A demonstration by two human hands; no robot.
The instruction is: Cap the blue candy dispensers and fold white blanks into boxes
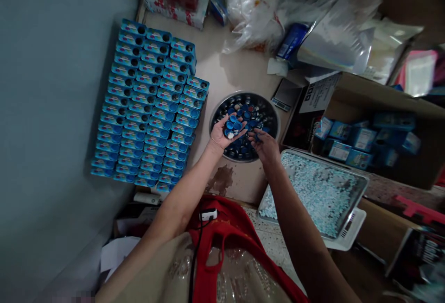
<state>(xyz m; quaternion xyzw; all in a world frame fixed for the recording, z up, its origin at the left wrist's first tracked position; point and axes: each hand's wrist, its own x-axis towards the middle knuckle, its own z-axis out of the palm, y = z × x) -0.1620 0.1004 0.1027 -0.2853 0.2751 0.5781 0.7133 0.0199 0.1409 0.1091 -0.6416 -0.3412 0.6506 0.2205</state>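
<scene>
My left hand (225,131) is palm up over a round metal bowl (277,131), cupped around several small round blue caps (233,124); a whitish one lies among them. My right hand (266,147) reaches over the bowl's right side, its fingers curled around what looks like a blue cap (257,137). Many more blue and silvery caps fill the bowl, with a reddish one (251,108) among them. Left of the bowl, small blue boxes (149,104) stand packed in columns. Those toward the back show dark round openings; those nearer show blue circles.
At right, a metal tray (361,180) holds pale blue-white pieces. Behind it, an open cardboard box (375,94) contains several blue boxes. A small scale (287,94) stands beside the bowl. Plastic bags (255,6) and a blue can (292,40) are at the back; a wall (52,85) borders the left.
</scene>
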